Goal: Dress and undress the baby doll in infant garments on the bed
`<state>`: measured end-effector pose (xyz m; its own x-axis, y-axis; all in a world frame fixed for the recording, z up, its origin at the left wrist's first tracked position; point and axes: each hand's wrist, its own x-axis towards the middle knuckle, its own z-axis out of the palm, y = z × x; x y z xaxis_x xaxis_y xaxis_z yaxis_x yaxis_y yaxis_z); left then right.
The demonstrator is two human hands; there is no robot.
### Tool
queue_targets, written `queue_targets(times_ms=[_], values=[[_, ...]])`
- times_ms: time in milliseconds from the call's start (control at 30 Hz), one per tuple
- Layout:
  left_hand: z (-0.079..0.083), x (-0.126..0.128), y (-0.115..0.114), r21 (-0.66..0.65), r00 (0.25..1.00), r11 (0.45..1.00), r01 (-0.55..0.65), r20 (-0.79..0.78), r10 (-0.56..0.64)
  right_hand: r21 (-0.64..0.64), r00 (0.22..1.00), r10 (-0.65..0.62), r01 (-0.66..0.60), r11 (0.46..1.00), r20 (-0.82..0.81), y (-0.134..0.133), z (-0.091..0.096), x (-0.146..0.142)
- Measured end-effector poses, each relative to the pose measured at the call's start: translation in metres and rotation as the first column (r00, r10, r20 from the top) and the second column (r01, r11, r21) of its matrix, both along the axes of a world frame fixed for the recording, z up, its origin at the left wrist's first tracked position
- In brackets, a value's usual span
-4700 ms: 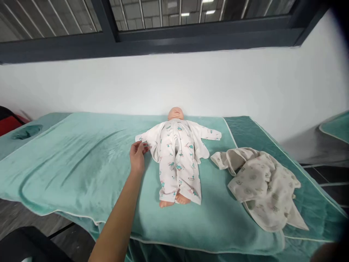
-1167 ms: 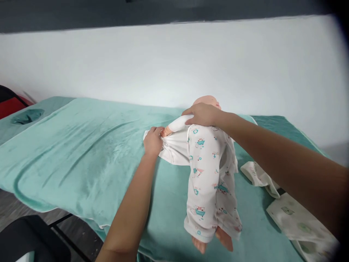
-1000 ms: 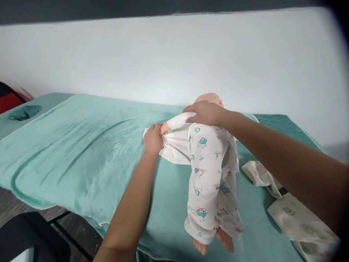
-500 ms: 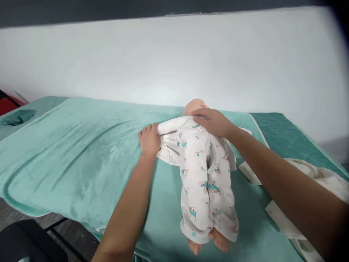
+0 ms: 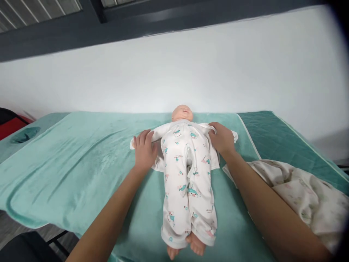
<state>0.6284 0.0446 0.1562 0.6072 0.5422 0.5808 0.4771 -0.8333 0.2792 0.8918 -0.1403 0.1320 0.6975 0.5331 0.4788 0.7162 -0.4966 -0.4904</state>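
A baby doll (image 5: 183,113) lies on its back in the middle of the head view, its head near the wall and its bare feet towards me. It wears a white shirt (image 5: 160,131) with long sleeves, and white patterned pants (image 5: 174,171) pulled high over the chest. Across the doll's sleeve on the left rests my left hand (image 5: 144,148), open, fingers stretched out and thumb apart. My right hand (image 5: 222,137) is closed, pinching the shirt near the shoulder on the right; its fingertips are partly hidden.
A teal blanket (image 5: 81,174) covers the bed, with a darker quilted cover (image 5: 275,134) showing at the right. Crumpled off-white cloth (image 5: 302,193) lies beside my right forearm. A white wall (image 5: 152,76) stands behind the bed. A black object (image 5: 29,247) is at the lower left.
The doll has shifted left in view and its face now shows more fully. My right hand has moved from the upper chest out to the shirt at the right shoulder. The left fingers have straightened.
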Motion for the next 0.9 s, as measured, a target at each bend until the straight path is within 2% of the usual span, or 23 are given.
queue_targets(times_ms=[100,167,233,300,367,433,567,667,800,900], values=[[0.034,0.032,-0.026,-0.123,0.981,0.983,0.139,0.155,-0.119,0.029,0.999,-0.026,0.027,0.999,-0.033,0.002,-0.001,0.001],[0.058,0.066,-0.045,-0.137,0.962,0.955,0.265,0.102,-0.252,0.05,0.998,-0.009,0.012,0.999,-0.064,0.003,-0.003,0.0],[0.077,0.103,-0.062,-0.18,0.894,0.9,0.398,-0.147,-0.424,0.067,0.995,0.01,-0.004,0.998,-0.096,0.004,-0.005,0.0],[0.086,0.138,-0.076,-0.19,0.772,0.902,0.388,-0.467,-0.431,0.068,0.994,0.026,-0.018,0.998,-0.111,0.005,-0.007,0.0],[0.085,0.165,-0.087,-0.16,0.642,0.933,0.322,-0.687,-0.339,0.063,0.992,0.038,-0.03,0.998,-0.12,0.005,-0.007,0.0],[0.077,0.183,-0.095,-0.128,0.584,0.954,0.27,-0.767,-0.268,0.067,0.99,0.059,-0.051,0.996,-0.131,0.005,-0.005,0.0],[0.064,0.198,-0.101,-0.086,0.583,0.961,0.264,-0.78,-0.229,0.082,0.99,0.048,-0.037,0.996,-0.134,0.003,0.0,0.004],[0.07,0.2,-0.088,-0.07,0.541,0.953,0.295,-0.81,-0.226,0.084,0.988,-0.055,0.068,0.994,-0.145,-0.001,0.002,0.01],[0.083,0.203,-0.069,-0.056,0.429,0.947,0.317,-0.882,-0.196,0.105,0.969,-0.129,0.154,0.982,-0.212,-0.005,0.002,0.018],[0.077,0.207,-0.072,-0.028,0.448,0.942,0.334,-0.874,-0.185,0.056,0.954,-0.131,0.151,0.987,-0.271,-0.004,0.0,0.02]])
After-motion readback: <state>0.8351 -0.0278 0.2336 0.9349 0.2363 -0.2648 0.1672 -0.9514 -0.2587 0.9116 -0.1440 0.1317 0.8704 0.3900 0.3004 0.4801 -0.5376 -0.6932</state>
